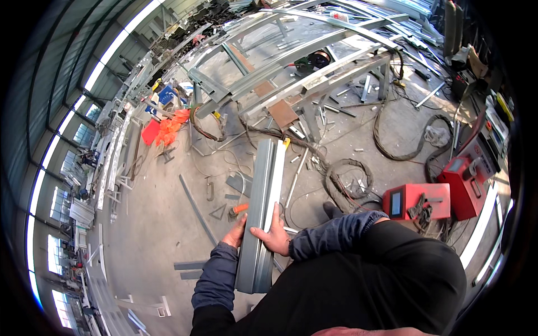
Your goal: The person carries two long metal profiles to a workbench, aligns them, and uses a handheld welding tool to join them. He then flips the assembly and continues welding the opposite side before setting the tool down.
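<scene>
Between my two hands is a long grey metal profile [259, 196] with folded, ridged faces, its near end close to my lap and its far end pointing away. My left hand [235, 232] grips its left side, the fingers partly hidden behind it. On the other side, my right hand [274, 234] clasps the profile, thumb laid across the top face. Just beyond my left hand, a tool with an orange body [240, 208] lies on the floor, partly covered by the profile. A yellow-ended thing [287, 142] shows beside the profile's far end.
Ahead stands a metal frame [330, 38] on supports. Thick cables [347, 162] coil across the concrete floor. To the right are red machines [417, 200]. Loose metal strips [197, 207] lie at the left, with orange cloth [169, 130] farther off.
</scene>
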`<move>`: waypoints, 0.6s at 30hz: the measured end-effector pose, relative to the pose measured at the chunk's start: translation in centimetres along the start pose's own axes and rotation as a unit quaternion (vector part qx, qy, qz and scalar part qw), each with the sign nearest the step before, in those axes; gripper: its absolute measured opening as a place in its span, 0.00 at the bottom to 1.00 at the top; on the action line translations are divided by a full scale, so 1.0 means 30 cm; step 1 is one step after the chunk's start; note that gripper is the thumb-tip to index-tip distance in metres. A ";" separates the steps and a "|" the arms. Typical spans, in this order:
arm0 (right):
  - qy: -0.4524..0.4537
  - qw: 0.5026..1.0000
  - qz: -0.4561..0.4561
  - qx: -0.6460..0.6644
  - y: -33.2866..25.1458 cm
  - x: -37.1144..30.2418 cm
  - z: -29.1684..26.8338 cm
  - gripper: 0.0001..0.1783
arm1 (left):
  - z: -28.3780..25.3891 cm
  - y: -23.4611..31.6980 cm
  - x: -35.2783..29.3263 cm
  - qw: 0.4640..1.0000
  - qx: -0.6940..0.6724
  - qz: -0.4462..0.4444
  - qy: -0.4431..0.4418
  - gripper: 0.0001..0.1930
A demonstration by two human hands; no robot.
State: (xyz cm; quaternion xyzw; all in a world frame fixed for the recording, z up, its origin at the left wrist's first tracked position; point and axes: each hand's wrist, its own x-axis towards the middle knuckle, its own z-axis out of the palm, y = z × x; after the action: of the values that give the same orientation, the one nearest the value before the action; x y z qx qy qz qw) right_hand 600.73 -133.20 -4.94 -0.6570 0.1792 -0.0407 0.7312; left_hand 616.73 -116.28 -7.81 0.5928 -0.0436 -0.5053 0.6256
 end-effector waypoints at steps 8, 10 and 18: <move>-0.023 1.000 0.000 0.000 -0.087 0.770 -0.069 0.78 | -0.334 0.347 0.559 1.000 -0.011 0.001 0.029 0.53; -0.016 1.000 -0.007 -0.015 -0.141 0.929 -0.094 0.78 | -0.381 0.453 0.674 1.000 -0.017 -0.003 0.008 0.53; -0.004 1.000 0.004 -0.003 -0.254 1.458 -0.081 0.77 | -0.598 0.791 1.049 0.999 -0.032 -0.027 0.017 0.54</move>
State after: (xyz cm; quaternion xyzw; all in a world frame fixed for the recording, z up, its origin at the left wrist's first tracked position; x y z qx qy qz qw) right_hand 642.09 -149.41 -6.80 -0.6587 0.1786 -0.0344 0.7301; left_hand 657.51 -130.34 -11.58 0.5818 -0.0011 -0.5129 0.6312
